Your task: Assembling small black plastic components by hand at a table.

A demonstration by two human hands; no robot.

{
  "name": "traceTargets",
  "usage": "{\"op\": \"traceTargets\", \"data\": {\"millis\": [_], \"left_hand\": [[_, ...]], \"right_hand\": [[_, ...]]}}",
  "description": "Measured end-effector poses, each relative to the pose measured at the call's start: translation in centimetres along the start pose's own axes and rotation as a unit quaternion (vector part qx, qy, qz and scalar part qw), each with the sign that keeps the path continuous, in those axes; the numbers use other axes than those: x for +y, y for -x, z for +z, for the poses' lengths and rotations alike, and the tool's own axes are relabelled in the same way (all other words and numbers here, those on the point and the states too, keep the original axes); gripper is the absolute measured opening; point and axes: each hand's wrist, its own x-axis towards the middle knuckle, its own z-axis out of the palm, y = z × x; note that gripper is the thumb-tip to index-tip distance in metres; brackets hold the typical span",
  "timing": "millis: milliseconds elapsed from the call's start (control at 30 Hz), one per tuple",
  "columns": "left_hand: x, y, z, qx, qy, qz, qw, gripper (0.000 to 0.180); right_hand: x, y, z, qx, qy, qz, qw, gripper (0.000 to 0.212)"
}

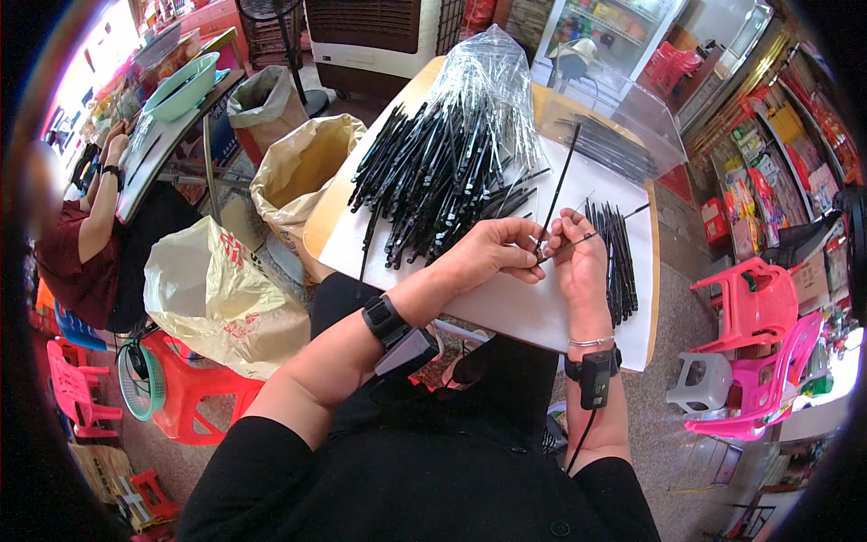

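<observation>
A large, fanned heap of thin black rods (433,185) lies to the left of and beyond the hands, its far end under a crinkled, clear plastic bag (483,77). The bare left hand (492,248) is the nearer one to it, and its thumb and fingers pinch the lower end of one slim, straight black rod (560,181). That rod's long axis points away from the person, its far tip leaning right. Close beside, the bare right hand (581,266) has curled fingers, crossed by a short dark strip (573,244); I cannot tell whether they grip it. Just right of this hand lies a smaller, neater bundle of black rods (617,262), mostly lengthwise to the person. Beyond stands a transparent plastic box (664,135).

All this is on a white-topped table (515,312) with a pale wooden edge.

In the room, from the left: a co-worker in a dark red top (77,262) sits beside another surface bearing a pale green plastic basin (182,88); then come a yellowish plastic sack (239,316), an open tan sack (302,172), a glass-fronted fridge (610,36), a bright pink plastic chair (768,388) and shelves of colourful packets (754,181).
</observation>
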Motion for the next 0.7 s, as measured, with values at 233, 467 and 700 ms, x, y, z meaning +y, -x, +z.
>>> {"op": "traceTargets", "data": {"millis": [233, 467, 700], "left_hand": [[0.0, 0.1, 0.0, -0.012, -0.016, 0.005, 1.0, 0.029], [-0.2, -0.1, -0.2, -0.002, 0.013, -0.002, 1.0, 0.029], [0.1, 0.0, 0.1, -0.003, 0.015, -0.004, 1.0, 0.031]], "right_hand": [[0.2, -0.1, -0.4, 0.007, 0.003, -0.006, 1.0, 0.016], [0.1, -0.1, -0.6, 0.015, -0.017, 0.015, 1.0, 0.016], [0.5, -0.4, -1.0, -0.014, -0.023, 0.04, 0.999, 0.018]]}}
